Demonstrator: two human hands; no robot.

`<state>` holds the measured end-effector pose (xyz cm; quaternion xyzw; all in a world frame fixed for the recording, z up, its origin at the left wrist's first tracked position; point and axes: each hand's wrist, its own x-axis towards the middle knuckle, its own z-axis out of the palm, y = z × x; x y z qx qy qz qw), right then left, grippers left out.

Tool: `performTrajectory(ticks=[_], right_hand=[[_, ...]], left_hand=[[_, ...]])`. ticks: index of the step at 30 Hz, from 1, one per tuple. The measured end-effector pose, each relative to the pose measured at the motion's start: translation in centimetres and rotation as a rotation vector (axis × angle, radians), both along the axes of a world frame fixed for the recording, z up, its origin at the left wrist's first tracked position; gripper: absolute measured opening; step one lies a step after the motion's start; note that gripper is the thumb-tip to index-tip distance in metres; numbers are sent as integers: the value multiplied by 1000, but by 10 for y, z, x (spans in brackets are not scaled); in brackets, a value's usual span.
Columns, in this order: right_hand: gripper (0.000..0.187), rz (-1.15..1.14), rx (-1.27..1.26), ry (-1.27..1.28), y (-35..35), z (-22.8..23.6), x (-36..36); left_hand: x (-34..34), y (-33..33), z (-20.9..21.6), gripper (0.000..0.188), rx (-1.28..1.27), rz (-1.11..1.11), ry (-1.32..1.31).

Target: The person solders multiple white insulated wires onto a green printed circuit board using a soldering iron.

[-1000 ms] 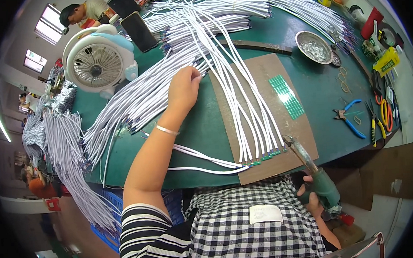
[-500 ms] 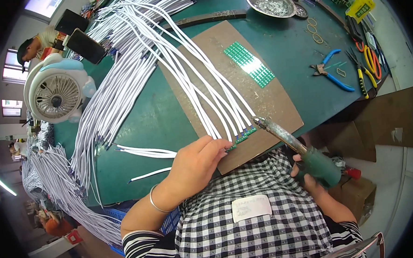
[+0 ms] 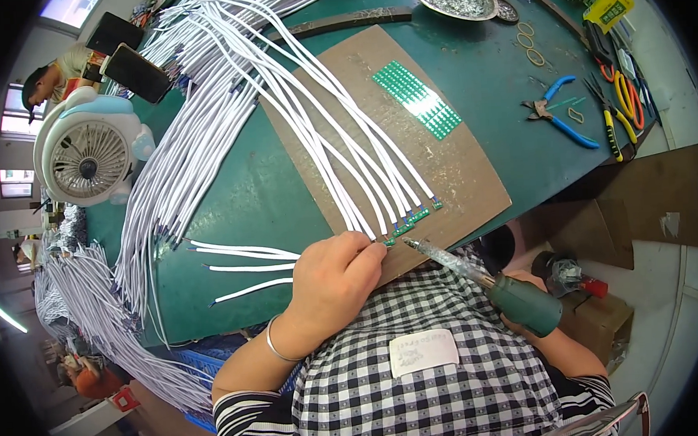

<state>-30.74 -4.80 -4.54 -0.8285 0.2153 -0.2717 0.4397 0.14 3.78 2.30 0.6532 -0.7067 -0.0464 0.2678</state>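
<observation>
A thin, limp white cable [image 3: 364, 209] is pinched by the left hand [image 3: 336, 278] fingers at its end beside the small green circuit board [image 3: 412, 221], judged light and fragile, while the right hand [image 3: 528, 319] is closed around the green-handled soldering iron [image 3: 486, 278].

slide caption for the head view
Left hand pins white cables on a brown board as the soldering iron meets them.

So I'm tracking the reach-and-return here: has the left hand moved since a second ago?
Yes. The left hand has come back from the loose white cables toward the body and now rests at the near edge of the brown board.
</observation>
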Motion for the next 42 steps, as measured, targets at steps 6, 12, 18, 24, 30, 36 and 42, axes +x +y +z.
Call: performTrajectory(ticks=[6, 12, 18, 24, 30, 36, 42], right_hand=[[32, -57, 13, 7, 5, -15, -4], [35, -41, 103, 8, 1, -11, -6], [44, 4, 107, 6, -2, -1, -2], [48, -16, -41, -10, 1, -16, -11], [45, 85, -36, 114, 2, -28, -17], [45, 52, -45, 187, 4, -23, -11], [45, 24, -58, 138, 3, -16, -5]], left_hand=[[7, 0, 6, 18, 17, 61, 103], [10, 3, 9, 14, 213, 151, 476], [5, 2, 3, 16, 21, 114, 264], [-4, 6, -7, 17, -103, 7, -31], [-6, 6, -6, 23, -55, -6, -19], [-10, 7, -9, 20, -2, 14, 35], [-11, 7, -9, 18, -4, 44, 53]])
